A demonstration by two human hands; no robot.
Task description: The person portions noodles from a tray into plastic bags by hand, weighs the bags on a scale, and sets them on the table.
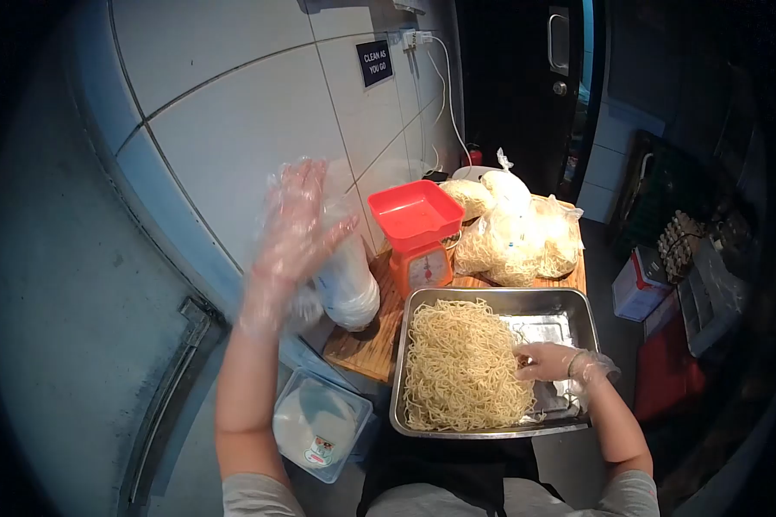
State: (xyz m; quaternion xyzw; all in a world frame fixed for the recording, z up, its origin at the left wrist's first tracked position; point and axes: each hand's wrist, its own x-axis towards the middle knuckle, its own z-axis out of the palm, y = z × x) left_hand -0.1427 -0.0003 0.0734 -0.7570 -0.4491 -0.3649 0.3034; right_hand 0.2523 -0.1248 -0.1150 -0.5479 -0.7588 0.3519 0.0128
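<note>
A metal tray (493,430) holds a large heap of pale noodles (461,370) on its left side. My right hand (547,362), in a clear plastic glove, is inside the tray with its fingertips at the right edge of the heap; whether they grip any strands is hidden. Raised at the left, my left hand (297,224) has its gloved fingers spread and holds nothing. Beside it stands a roll of clear plastic bags (349,289). An orange scale (422,267) with an empty red pan (416,209) is behind the tray.
Plastic bags of noodles (522,237) lie on the wooden table (366,351) behind the tray. A lidded plastic container (321,426) is below left. A tiled wall (233,129) rises at the left. Egg trays (681,243) and boxes stand at the right, by a dark door (513,95).
</note>
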